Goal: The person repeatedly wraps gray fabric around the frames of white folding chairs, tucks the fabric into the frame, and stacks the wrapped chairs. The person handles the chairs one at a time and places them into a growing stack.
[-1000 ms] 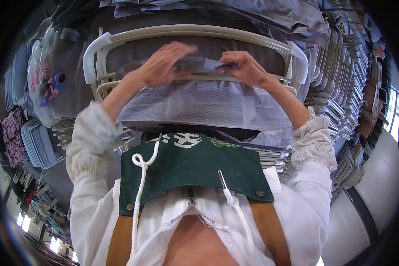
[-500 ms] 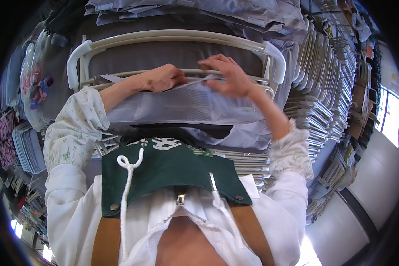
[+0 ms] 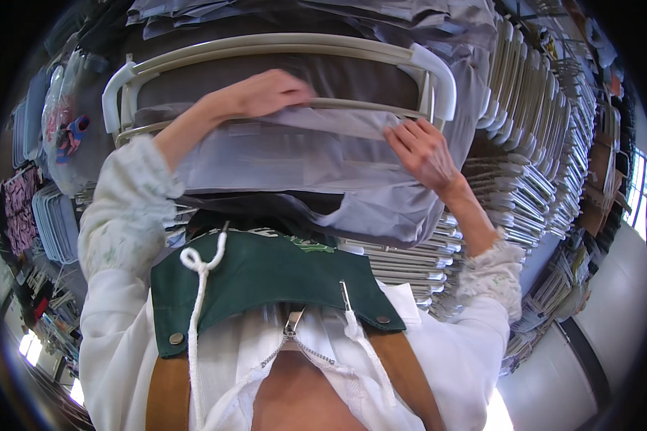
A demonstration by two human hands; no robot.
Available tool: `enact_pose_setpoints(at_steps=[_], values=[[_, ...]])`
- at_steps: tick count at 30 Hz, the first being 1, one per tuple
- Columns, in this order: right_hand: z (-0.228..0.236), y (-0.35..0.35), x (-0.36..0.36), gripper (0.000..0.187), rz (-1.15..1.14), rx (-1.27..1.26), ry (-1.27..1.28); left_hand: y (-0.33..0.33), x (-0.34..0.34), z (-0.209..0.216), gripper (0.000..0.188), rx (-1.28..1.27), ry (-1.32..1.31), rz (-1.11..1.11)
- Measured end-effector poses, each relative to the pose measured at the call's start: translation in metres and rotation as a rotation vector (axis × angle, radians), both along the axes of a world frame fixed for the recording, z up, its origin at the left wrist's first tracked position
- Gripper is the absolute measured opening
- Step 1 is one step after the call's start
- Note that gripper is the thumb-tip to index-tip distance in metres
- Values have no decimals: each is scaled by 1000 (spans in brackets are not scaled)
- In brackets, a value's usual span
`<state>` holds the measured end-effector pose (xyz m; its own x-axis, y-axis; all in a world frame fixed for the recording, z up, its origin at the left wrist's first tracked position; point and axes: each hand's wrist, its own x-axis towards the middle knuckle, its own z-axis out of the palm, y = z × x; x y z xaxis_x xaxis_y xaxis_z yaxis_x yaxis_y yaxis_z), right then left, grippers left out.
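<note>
A cream tubular metal frame point(image 3: 266, 44) with white corner pieces lies in front of me. Along its nearer tube point(image 3: 352, 105) runs a sheet of grey fabric point(image 3: 259, 158) that hangs toward me. My right hand point(image 3: 425, 152) pinches the fabric's upper edge near the tube's right end, its fingers curled. My left hand point(image 3: 269, 93) is over the middle of that tube. Motion smears its fingertips, so whether they grip anything cannot be made out.
Folded grey fabric point(image 3: 316, 13) is piled beyond the frame. Stacks of cream metal frames point(image 3: 528, 100) line the right side, and more frames point(image 3: 402, 262) lie under the fabric. At the left are a clear plastic bag point(image 3: 61, 136) and a rack of pale frames point(image 3: 54, 223).
My right hand has moved right along the tube and now holds the fabric edge there. My left hand has risen off the fabric edge and shifted slightly right. The frame appears slightly higher.
</note>
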<state>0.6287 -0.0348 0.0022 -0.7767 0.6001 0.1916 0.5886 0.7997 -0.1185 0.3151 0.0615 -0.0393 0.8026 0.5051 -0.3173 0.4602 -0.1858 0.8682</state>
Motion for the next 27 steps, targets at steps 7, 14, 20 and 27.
enact_pose_setpoints(at_steps=[7,14,20,27], values=[[-32,45,56,54,-258,-1194,482,-13,104,-7,33,-224,156,-84],[-45,116,57,77,129,-1818,-109,-16,100,2,36,-255,168,-42],[-74,154,47,71,292,-1901,-379,-18,100,2,31,-305,152,9],[-54,158,1,53,731,-1537,-641,-25,95,27,21,-267,53,17]])
